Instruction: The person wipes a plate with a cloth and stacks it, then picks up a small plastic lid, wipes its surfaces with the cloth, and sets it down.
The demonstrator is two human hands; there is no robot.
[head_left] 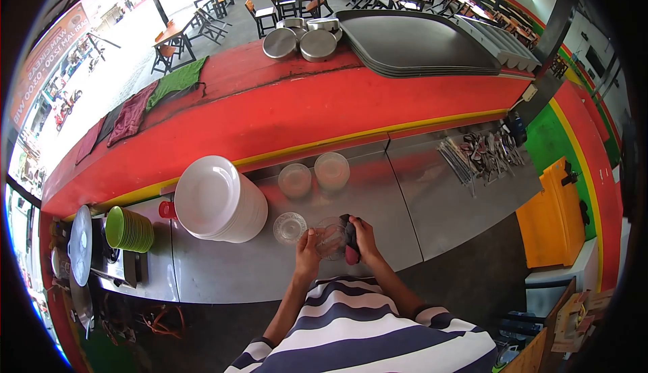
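My left hand (pixel 307 253) is closed on the side of a clear glass bowl (pixel 329 238), which is tilted over the steel counter in front of my striped shirt. In my right hand (pixel 365 238) is a bunched dark cloth (pixel 351 241) with a reddish end, pressed against the bowl's right side. Just left of the held bowl, another clear glass bowl (pixel 289 228) stands on the counter. Farther back are two stacks of clear bowls, a left stack (pixel 295 180) and a right stack (pixel 332 171). My fingertips are partly hidden by the cloth and glass.
White plates (pixel 209 197) form a tall stack on the left, with green bowls (pixel 129 230) beyond. Loose cutlery (pixel 482 155) lies on the right of the steel counter (pixel 378 221). Black trays (pixel 418 39) and metal pots (pixel 317 45) rest on the raised red ledge.
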